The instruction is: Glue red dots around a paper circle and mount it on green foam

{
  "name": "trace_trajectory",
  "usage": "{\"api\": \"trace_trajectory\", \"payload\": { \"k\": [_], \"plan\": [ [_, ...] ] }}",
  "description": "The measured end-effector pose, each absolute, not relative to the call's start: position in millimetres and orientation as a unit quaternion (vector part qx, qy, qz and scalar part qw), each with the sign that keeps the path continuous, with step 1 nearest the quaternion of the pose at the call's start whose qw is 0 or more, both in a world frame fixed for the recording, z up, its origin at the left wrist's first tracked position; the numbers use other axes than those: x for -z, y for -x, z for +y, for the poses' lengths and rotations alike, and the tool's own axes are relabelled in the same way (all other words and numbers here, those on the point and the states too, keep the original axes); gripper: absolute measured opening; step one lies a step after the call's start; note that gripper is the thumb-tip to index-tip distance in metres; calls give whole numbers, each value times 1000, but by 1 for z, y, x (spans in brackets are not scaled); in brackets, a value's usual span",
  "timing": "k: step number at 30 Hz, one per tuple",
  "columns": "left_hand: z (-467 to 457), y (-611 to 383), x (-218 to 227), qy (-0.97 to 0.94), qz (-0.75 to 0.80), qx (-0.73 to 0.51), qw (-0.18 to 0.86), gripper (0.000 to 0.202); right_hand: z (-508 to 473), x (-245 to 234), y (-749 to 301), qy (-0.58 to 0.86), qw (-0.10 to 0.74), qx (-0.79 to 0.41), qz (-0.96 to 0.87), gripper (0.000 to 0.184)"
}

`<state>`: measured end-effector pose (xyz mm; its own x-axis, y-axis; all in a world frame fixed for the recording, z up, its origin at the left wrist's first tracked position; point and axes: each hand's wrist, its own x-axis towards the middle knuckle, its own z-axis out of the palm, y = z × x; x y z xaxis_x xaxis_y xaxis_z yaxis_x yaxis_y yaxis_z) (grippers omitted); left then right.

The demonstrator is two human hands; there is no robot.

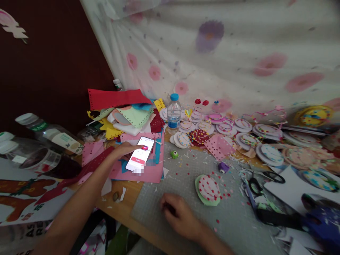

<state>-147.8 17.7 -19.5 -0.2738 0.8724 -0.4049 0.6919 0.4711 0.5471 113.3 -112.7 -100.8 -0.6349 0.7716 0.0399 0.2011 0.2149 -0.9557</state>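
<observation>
My left hand (124, 149) reaches in from the left and is closed on the edge of a lit smartphone (140, 154), one digit lying over the screen. Beneath the phone are stacked pink and blue paper sheets (151, 177). On the grey cutting mat (151, 202), my right hand (180, 214) rests curled in a loose fist, with nothing visible in it. To its right lies a round layered paper piece (209, 188), white with red stars on a green base. A green punch (174, 154) and a purple punch (223, 167) stand farther back on the mat.
A water bottle (174, 115) stands behind the mat. Many decorated paper discs (204, 125) line the back. Scissors (261, 177) and a paper trimmer (276, 216) lie at the right. Large drink bottles (50, 132) lean at the left, near piled coloured paper (119, 99).
</observation>
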Motion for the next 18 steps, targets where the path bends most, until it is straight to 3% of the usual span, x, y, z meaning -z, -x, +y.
{"api": "trace_trajectory", "payload": {
  "k": [10, 15, 18],
  "plan": [
    [-18, 113, 29, -605, 790, -34, 92, 74, -119, 96, -117, 328, 310, -523, -723, 17],
    [-13, 103, 26, -624, 780, -3, 46, 65, -140, 71, -156, 382, 298, -502, -716, 15],
    [-5, 101, 20, -628, 778, 3, 38, 60, -168, 60, -196, 375, 243, -482, -753, 17]
  ]
}}
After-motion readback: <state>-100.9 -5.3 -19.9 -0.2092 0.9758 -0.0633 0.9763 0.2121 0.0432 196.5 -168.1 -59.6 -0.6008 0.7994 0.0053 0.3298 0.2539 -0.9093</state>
